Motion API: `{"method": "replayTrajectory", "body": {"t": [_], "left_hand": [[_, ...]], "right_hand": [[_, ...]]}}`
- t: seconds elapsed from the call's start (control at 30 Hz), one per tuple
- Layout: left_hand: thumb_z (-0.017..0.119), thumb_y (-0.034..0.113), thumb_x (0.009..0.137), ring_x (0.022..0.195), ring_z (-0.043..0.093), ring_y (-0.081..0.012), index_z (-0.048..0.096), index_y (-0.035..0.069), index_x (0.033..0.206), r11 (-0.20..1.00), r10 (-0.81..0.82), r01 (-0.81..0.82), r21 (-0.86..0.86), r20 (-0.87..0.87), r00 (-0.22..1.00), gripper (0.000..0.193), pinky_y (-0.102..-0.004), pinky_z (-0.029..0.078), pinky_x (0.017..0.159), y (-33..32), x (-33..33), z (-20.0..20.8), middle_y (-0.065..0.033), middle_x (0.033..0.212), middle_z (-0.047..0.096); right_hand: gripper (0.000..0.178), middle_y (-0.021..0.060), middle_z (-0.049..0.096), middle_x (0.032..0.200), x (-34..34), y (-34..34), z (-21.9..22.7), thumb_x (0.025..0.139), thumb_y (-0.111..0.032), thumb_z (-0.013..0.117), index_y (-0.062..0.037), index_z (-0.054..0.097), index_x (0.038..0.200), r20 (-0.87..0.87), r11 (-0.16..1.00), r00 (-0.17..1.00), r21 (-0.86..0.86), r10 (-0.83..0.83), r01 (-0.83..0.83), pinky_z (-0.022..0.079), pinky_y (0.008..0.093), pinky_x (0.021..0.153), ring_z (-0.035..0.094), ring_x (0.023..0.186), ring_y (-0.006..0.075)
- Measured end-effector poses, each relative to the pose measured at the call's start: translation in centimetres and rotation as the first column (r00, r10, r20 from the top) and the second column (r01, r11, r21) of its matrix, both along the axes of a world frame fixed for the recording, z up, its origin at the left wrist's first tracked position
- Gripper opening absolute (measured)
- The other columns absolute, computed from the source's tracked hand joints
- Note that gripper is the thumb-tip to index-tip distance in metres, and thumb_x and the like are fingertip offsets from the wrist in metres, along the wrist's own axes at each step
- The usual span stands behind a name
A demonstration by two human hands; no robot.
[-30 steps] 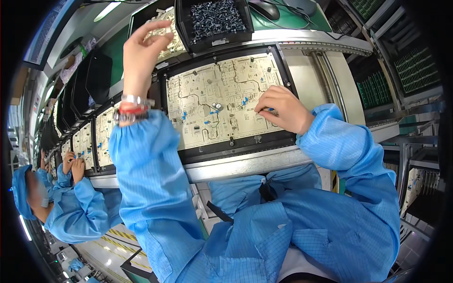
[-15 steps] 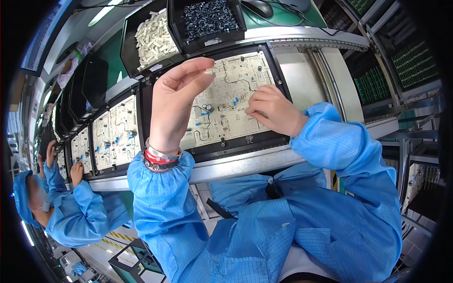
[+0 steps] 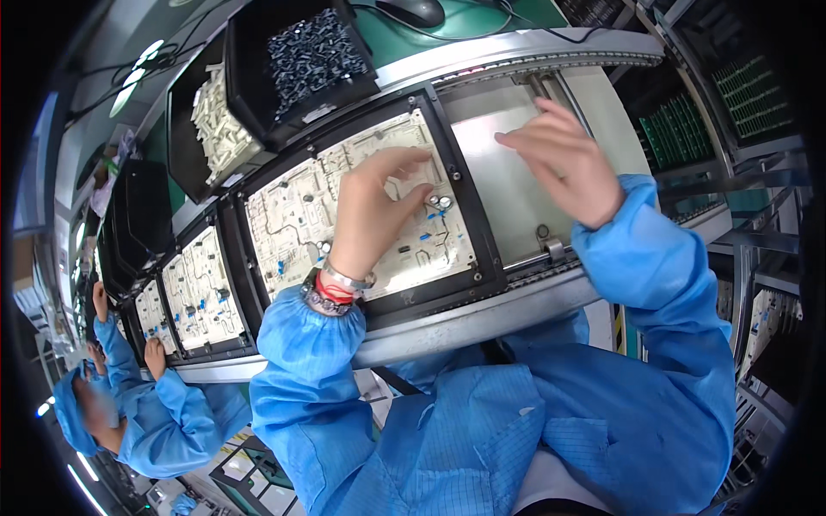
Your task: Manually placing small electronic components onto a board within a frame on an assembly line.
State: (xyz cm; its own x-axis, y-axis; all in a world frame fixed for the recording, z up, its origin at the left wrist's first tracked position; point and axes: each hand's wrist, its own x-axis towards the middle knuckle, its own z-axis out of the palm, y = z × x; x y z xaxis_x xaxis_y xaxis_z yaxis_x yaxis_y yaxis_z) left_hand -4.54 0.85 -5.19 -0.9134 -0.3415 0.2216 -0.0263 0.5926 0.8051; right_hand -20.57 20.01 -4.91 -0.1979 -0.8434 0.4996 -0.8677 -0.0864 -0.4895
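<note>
My left hand hovers over the right half of a pale circuit board set in a black frame. Its thumb and forefinger are curved and apart, and I see nothing between them. Two round silver-topped capacitors stand on the board beside the thumb tip; small blue parts sit below them. Out past the frame's right edge, my right hand is raised above a pale flat surface. Its fingers are stretched and spread, with nothing visible in them.
Behind the board stand black bins of white connectors and dark small parts. More framed boards run leftward, where a co-worker in blue has hands near the line. A metal rail edges the near side; a mouse lies behind.
The view has shifted. My left hand has come down over the board's right part, and the white connector it pinched no longer shows. My right hand has left the board to the right and opened.
</note>
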Motion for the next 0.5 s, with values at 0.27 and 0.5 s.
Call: {"method": "replayTrajectory", "body": {"t": [0.27,0.5], "left_hand": [[0.069,-0.001,0.067,0.08,0.063,-0.0234,0.062,0.005,0.106,0.99,0.068,-0.046,-0.132,0.171,0.983,0.04,-0.0311,0.049,0.071,0.8,-1.7,-0.9,-0.0123,0.089,0.064],[0.068,-0.002,0.067,0.081,0.062,-0.0246,0.06,0.004,0.107,0.983,0.077,-0.044,-0.181,0.177,0.981,0.041,-0.0321,0.05,0.073,0.9,-1.5,-0.6,-0.0125,0.088,0.063]], "right_hand": [[0.029,0.0092,0.062,0.081,-2.9,2.7,-1.4,0.077,0.009,0.054,-0.0035,0.066,0.1,0.188,0.994,0.977,0.06,-0.102,0.092,0.031,0.0464,0.103,0.058,0.081,0.0239],[0.029,0.0088,0.063,0.08,-3.4,3.1,-1.9,0.076,0.009,0.053,-0.0034,0.066,0.099,0.24,0.988,0.959,0.082,-0.148,0.132,0.03,0.0461,0.104,0.058,0.081,0.023]]}}
